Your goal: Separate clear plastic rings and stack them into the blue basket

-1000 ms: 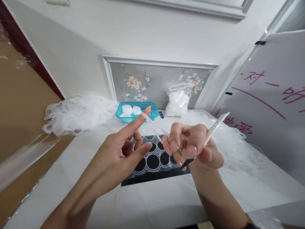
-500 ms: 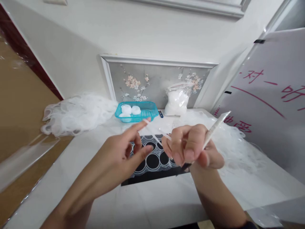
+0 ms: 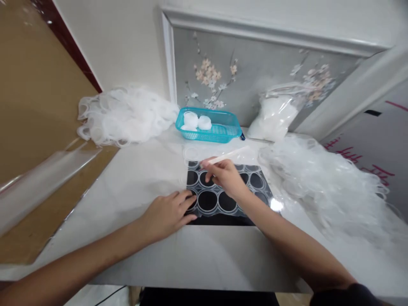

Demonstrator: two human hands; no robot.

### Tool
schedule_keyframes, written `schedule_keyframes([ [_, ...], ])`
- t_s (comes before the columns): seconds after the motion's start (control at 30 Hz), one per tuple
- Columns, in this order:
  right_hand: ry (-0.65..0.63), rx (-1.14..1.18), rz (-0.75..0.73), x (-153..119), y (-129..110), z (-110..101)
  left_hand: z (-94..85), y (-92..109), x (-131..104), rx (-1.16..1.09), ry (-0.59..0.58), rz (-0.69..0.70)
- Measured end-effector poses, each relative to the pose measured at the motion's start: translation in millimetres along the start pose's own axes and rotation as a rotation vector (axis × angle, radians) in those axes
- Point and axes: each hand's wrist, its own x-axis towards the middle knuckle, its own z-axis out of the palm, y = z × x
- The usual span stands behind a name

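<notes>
A black mat (image 3: 219, 220) lies on the white table, covered by a clear plastic sheet with rows of round white-edged outlines (image 3: 208, 200). My left hand (image 3: 170, 212) rests at the sheet's left edge, fingers spread and flat, holding nothing. Over the sheet's upper part, my right hand (image 3: 223, 174) is closed in a pen-like grip on a slim white stick-shaped tool (image 3: 229, 155). Its back end points up and to the right; the working tip, near the sheet's upper left, is too small to make out.
A turquoise basket (image 3: 223, 137) behind the mat holds several white ring stacks (image 3: 191, 120). Heaps of translucent ring offcuts lie left (image 3: 127, 117) and right (image 3: 331, 182). A clear bag (image 3: 276, 117) with white contents leans near the wall. A blue item (image 3: 242, 136) lies beside the basket.
Both hands have come down from in front of me to the sheet. The thin white strip that was between them no longer shows. The view has tilted down.
</notes>
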Motion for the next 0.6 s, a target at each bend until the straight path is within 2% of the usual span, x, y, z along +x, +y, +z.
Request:
schedule_keyframes([
  [0.1, -0.1, -0.226, 0.028, 13, 39, 10, 21.9, -15, 4, 0.063, 0.094, -0.031],
  [0.17, -0.087, -0.324, 0.006, 16, 53, 11, 29.2, -19, 5, 0.069, 0.11, -0.039],
  [0.3, -0.005, -0.418, -0.011, 15, 56, 8, 33.3, -22, 3, 0.051, 0.107, -0.025],
  [0.6, -0.027, -0.527, -0.036, 5, 59, 6, 38.8, -20, 0, 0.076, 0.166, 0.045],
])
